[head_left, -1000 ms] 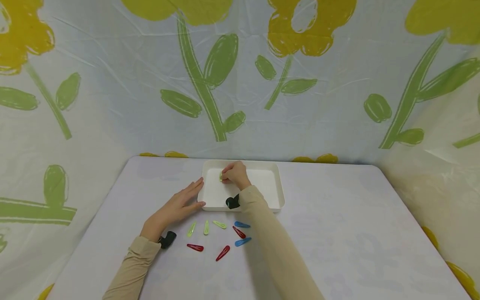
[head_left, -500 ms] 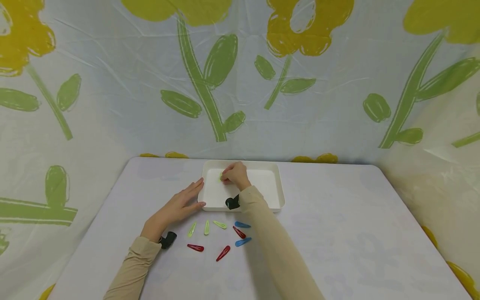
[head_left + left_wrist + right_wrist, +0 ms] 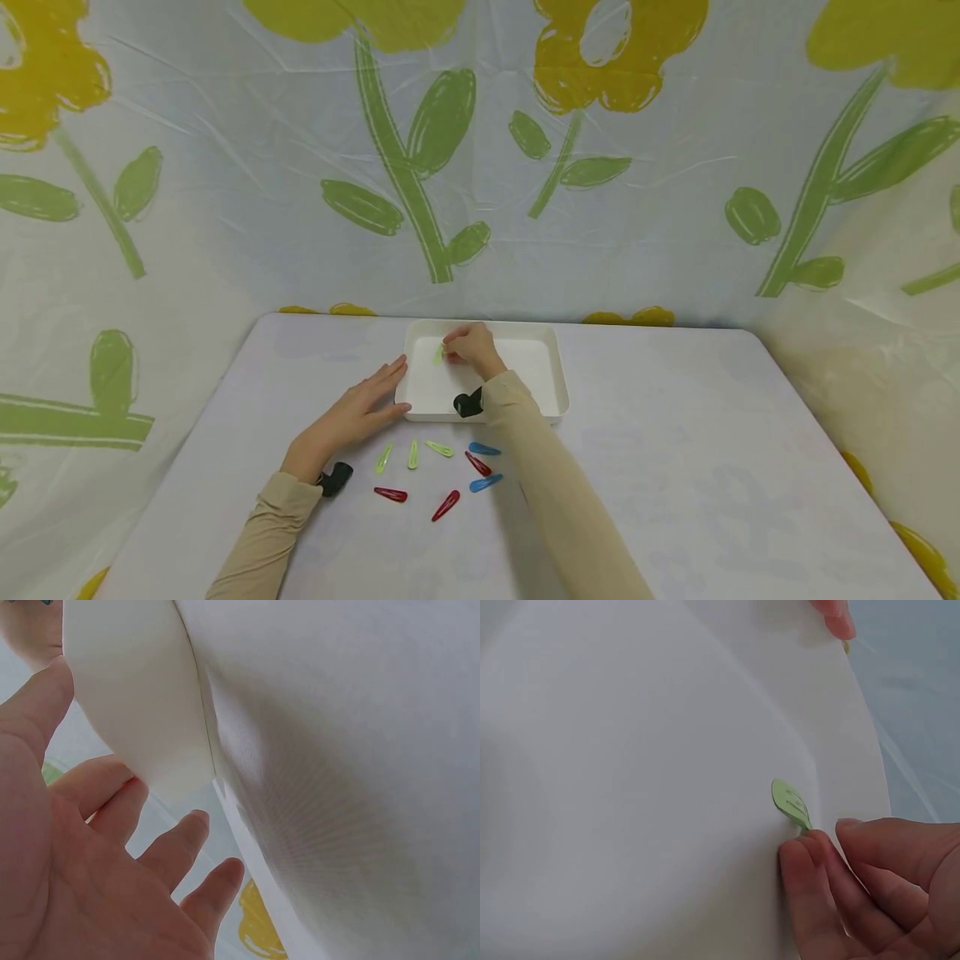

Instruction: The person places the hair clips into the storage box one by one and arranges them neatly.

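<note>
On the white table (image 3: pixel 675 467), the white tray (image 3: pixel 528 375) meets your left hand (image 3: pixel 366 408), fingers spread against its end; inside, your right hand (image 3: pixel 472 347) touches a green clip (image 3: pixel 789 801), grip unclear, in what looks like placing, the next move calling for clean release

I count 4 light-green clips (image 3: pixel 412 456), 3 red clips (image 3: pixel 391 495) and 2 blue clips (image 3: pixel 485 483) in plain sight. I also count 1 white tray (image 3: pixel 525 367), my 2 hands (image 3: pixel 358 414) and 2 wrist cameras (image 3: pixel 337 480).
</note>
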The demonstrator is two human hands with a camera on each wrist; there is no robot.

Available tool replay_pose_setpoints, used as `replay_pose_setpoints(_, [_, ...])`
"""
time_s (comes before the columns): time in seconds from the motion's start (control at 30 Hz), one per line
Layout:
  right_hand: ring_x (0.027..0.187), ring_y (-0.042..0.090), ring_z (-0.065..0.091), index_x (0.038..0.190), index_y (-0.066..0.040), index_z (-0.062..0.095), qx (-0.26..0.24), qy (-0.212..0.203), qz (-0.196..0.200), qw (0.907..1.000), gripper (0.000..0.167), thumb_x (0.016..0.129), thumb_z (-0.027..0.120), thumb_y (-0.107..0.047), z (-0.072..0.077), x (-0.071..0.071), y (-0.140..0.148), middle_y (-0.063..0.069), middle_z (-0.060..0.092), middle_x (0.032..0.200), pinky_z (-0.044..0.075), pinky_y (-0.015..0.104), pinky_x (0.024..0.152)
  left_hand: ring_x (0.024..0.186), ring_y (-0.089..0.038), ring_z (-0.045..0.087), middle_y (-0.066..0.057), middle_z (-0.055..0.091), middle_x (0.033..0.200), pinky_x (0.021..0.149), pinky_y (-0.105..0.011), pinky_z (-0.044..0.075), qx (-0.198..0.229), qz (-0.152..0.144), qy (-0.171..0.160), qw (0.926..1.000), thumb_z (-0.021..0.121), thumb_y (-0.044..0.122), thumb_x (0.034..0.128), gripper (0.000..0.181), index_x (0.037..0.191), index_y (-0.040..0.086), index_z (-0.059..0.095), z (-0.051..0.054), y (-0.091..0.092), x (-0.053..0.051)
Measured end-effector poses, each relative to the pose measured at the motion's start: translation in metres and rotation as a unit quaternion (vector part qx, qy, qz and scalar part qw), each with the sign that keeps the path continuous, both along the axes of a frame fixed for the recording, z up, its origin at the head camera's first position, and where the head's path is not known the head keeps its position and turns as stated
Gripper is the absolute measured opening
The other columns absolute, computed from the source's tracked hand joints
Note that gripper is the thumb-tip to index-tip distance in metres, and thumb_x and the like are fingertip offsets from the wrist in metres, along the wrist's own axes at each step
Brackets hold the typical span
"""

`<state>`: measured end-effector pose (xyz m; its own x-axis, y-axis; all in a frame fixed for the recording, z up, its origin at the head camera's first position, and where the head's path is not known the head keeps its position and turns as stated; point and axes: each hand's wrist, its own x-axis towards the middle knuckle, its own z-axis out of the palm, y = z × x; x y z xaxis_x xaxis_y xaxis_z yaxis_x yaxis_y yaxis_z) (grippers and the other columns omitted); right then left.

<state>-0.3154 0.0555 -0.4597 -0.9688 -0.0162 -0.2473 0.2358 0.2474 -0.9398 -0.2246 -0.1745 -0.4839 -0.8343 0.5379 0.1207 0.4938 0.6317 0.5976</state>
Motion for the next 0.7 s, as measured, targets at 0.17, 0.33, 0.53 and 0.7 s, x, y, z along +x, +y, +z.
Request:
replay_pose_setpoints(0.17, [0.065,0.013,0.062,0.099,0.011,0.072,0.004,0.002,0.021,0.9998,0.015,0.085,0.067,0.008,0.000,0.000,0.002,0.011,0.067,0.088,0.059,0.025,0.068,0.146,-0.043,0.022,-0.006,0.021,0.164,0.115,-0.060,0.022,-0.001,0.000,-0.001,1.0000,0.061,0.043,0.0978,0.076,0.155,0.004,0.031,0.002,0.001,0.001])
replay_pose_setpoints(0.33, [0.068,0.015,0.064,0.101,0.010,0.072,0.016,0.003,0.036,0.9992,0.015,0.087,0.067,0.005,-0.001,-0.001,0.005,0.014,0.070,0.093,0.058,0.025,0.070,0.146,-0.044,0.022,-0.007,0.022,0.164,0.115,-0.060,0.022,0.002,-0.002,0.001,1.0000,0.062,0.041,0.0980,0.075,0.155,0.003,0.031,0.002,0.001,0.001])
replay_pose_setpoints(0.53, [0.080,0.020,0.068,0.104,0.006,0.072,0.012,-0.012,0.060,0.9980,0.017,0.090,0.065,0.001,0.003,-0.001,0.008,0.016,0.071,0.101,0.058,0.030,0.079,0.146,-0.044,0.023,-0.007,0.022,0.163,0.115,-0.060,0.022,0.005,-0.003,0.008,0.9999,0.062,0.042,0.0979,0.075,0.155,0.003,0.031,0.000,0.000,0.000])
replay_pose_setpoints(0.7, [0.083,0.023,0.069,0.100,0.005,0.071,-0.002,0.008,0.103,0.9947,0.015,0.090,0.062,-0.001,0.007,0.000,0.014,0.014,0.071,0.096,0.058,0.031,0.079,0.146,-0.044,0.022,-0.007,0.022,0.164,0.115,-0.060,0.022,0.007,-0.001,0.005,1.0000,0.061,0.042,0.0981,0.075,0.155,0.003,0.031,-0.001,-0.001,0.000])
